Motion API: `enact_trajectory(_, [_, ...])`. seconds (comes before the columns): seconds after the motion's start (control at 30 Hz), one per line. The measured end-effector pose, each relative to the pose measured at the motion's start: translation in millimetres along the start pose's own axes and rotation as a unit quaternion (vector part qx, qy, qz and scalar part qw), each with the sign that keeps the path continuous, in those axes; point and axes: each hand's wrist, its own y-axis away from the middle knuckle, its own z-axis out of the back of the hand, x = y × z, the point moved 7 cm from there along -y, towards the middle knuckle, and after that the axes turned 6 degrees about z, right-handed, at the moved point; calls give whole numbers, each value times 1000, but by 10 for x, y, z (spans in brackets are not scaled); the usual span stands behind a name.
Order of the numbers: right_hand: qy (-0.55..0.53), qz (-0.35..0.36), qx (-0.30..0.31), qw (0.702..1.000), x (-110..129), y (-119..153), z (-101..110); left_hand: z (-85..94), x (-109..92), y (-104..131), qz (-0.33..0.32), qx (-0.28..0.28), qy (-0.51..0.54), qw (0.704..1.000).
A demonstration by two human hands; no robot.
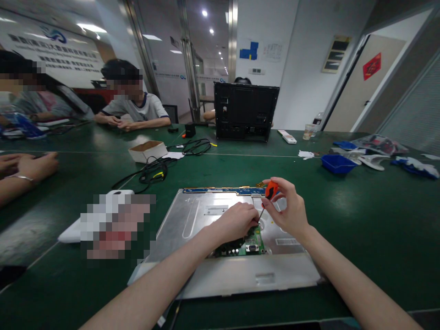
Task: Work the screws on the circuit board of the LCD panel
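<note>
Work piece: a flat metal panel [288, 275] lies on the green table [371, 220], directly in front of the person.
Circuit board: a green board [255, 243] sits on the panel near its middle, partly covered by the left hand; a connector [252, 248] shows at its near edge.
Far edge of panel: a narrow blue strip [213, 190] runs along it.
Tool: a screwdriver [271, 190] with an orange and black handle is tilted, its shaft pointing down toward the board's far edge.
Right hand: the thumb and fingers of the right hand [290, 211] are closed around the screwdriver handle.
Left hand: the left hand [240, 217] is over the board, fingers curled together beside the lower end of the shaft; whether they grip anything cannot be told.
Tool tip: hidden at the left fingertips; its contact point cannot be told.
Left of panel: a white object [122, 195], partly blurred; beyond it, black cables [147, 172] and an open box [153, 153].
Right side of table: a blue tray [338, 165].
Far side of table: a black housing [246, 112] stands upright.
Co-worker: another person's hand [37, 166] is at the left edge of the view, well apart from the panel.
</note>
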Motion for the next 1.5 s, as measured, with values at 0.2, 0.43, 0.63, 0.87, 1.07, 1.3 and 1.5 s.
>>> enact_trajectory(0.2, [-17, -1, -21, 1000, 9, 3, 5, -13, 7, -8, 0, 0, -2, 1000])
enact_trajectory(0.43, [-7, 4, -10, 1000, 28, 8, 6, -31, 13, -8, -2, -4, 0, 1000])
enact_trajectory(0.63, [4, 5, -3, 1000, 29, 1, 13, -6, -5, 1, -1, 0, 2, 1000])
enact_trajectory(0.87, [13, 11, -22, 1000, 9, 0, 46, 4, -14, -3, 0, 8, 4, 1000])
enact_trajectory(1.07, [16, 27, -26, 999, 56, -41, 65, -12, -1, -8, 4, 4, 0, 1000])
enact_trajectory(1.3, [6, 33, -10, 999, 91, -51, 56, -14, -2, -5, 3, 0, -1, 1000])
enact_trajectory(1.5, [11, 30, 0, 999, 96, -56, 54, -9, 0, -1, 2, -2, -3, 1000])
